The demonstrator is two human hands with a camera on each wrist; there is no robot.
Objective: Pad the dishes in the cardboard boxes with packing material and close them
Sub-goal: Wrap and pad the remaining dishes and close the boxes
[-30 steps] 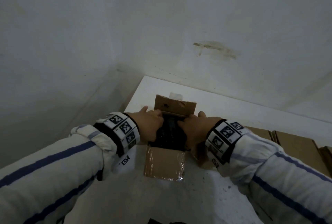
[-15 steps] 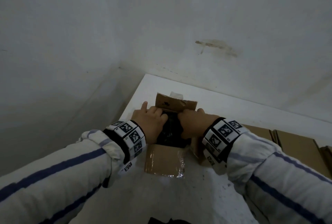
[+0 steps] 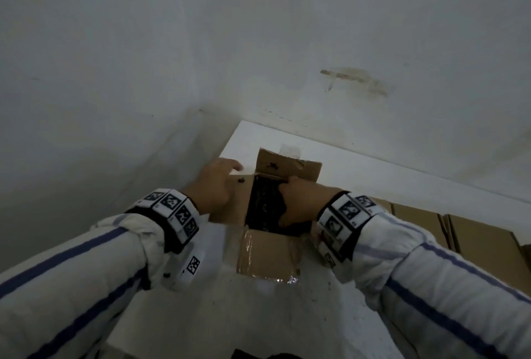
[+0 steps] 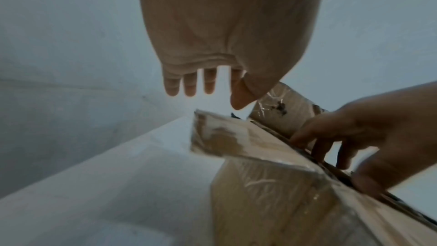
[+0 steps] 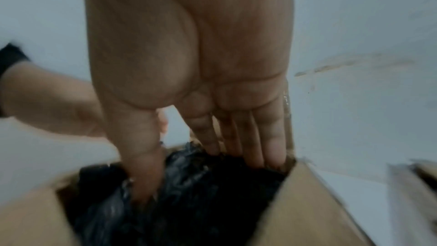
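An open cardboard box [image 3: 270, 255] stands on the white table, its far flap [image 3: 287, 167] upright and its near flap folded out toward me. Crumpled black packing material [image 3: 265, 206] fills the box. My right hand [image 3: 298, 200] reaches in from the right, and its straight fingers [image 5: 255, 137] press into the black material [image 5: 189, 203]. My left hand [image 3: 218, 183] hovers over the box's left flap [image 3: 230, 206] with fingers [image 4: 189, 83] spread and holding nothing. In the left wrist view that flap [image 4: 236, 141] lies below my left hand. No dishes are visible.
The table [image 3: 373, 174] meets a white wall behind, and its left edge drops into a gap beside another wall. More cardboard boxes [image 3: 474, 238] lie at the right beyond my right sleeve. A dark object [image 3: 258, 354] peeks in at the bottom edge.
My left hand has come out of the box and moved left over the left flap, fingers now spread. My right hand stays inside on the black material.
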